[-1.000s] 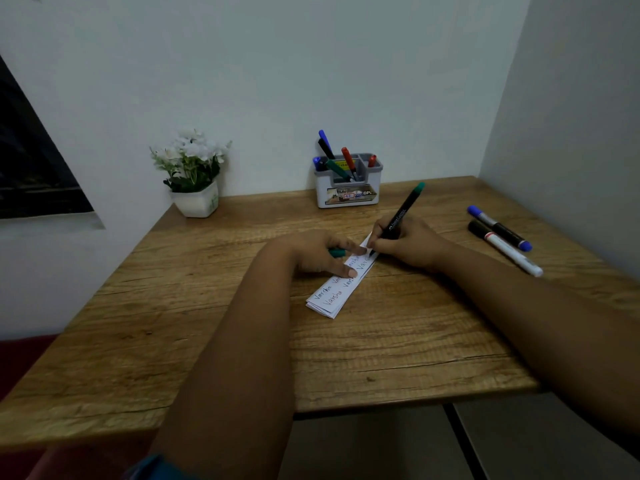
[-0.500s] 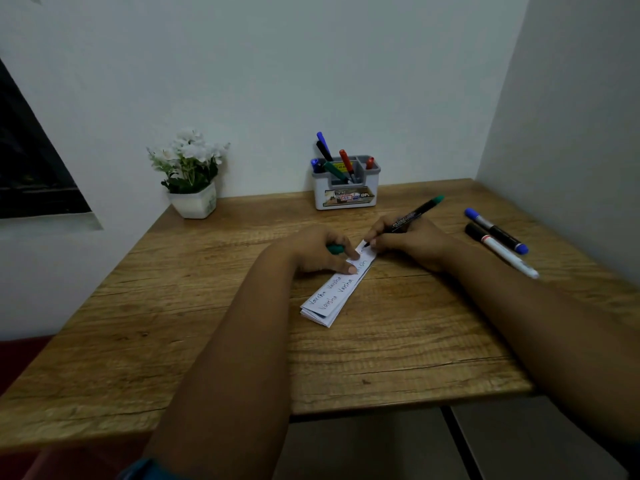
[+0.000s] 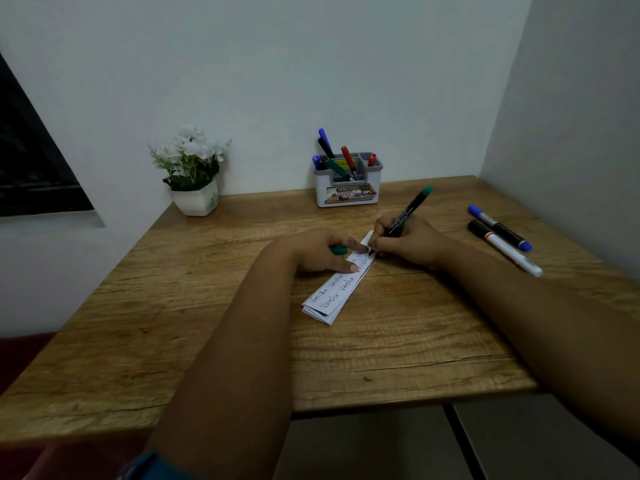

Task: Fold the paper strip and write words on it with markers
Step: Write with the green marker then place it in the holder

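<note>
The wooden counter (image 3: 214, 327) carries all the items. The paper strip (image 3: 337, 289) lies near its centre, already folded into a layered stack and angled away to the right. Two rows of handwritten words cover the near and middle part of its top face. The far end is being written on, so in my judgement folding is done and writing is well advanced, with only the far end left to fill.

The left hand (image 3: 320, 251) presses the strip flat with extended fingers and appears to hold a green cap (image 3: 337, 250) beneath the palm. The right hand (image 3: 403, 242) grips a green marker (image 3: 408, 211), tip on the paper.

At the rear wall stand a potted plant (image 3: 194, 174) and a marker holder (image 3: 348, 183). A blue marker (image 3: 498, 228) and a black-capped marker (image 3: 504, 247) lie well to the right. Nothing obstructs the strip.
</note>
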